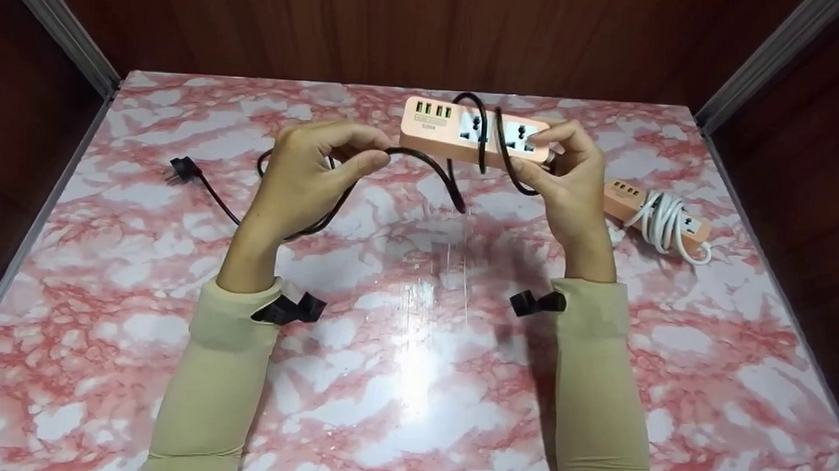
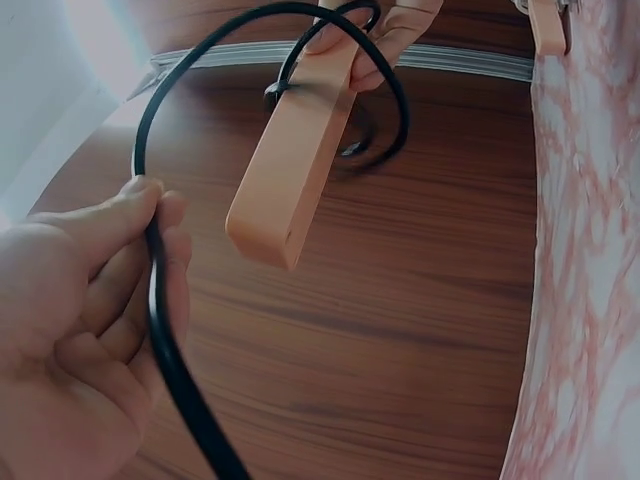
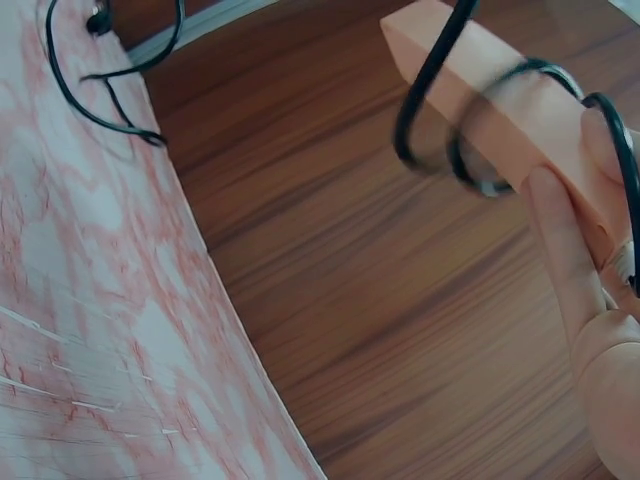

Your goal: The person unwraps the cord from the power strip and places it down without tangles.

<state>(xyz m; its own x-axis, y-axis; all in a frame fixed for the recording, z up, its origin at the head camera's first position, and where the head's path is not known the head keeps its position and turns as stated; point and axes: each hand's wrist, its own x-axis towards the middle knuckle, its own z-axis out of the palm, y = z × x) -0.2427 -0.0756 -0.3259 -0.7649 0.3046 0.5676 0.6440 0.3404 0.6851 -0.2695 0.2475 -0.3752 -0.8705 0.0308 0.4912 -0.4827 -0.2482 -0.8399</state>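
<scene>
An orange power strip (image 1: pixel 441 141) with several USB ports and two sockets is held up above the table. My right hand (image 1: pixel 571 175) grips its right end between thumb and fingers. A black power cord (image 1: pixel 430 161) loops loosely around the strip's body. Between thumb and fingertips, my left hand (image 1: pixel 316 164) pinches that cord, left of the strip; the left wrist view shows the cord (image 2: pixel 165 330) running down past the palm. The cord's far end lies on the table at the left, with its black plug (image 1: pixel 184 171).
A second orange power strip (image 1: pixel 623 200), wrapped in a white cord (image 1: pixel 664 221), lies on the table at the right. The pink-and-white marbled table (image 1: pixel 413 377) meets a brown wood-grain panel (image 1: pixel 400 29) at the back, with more panels at both sides.
</scene>
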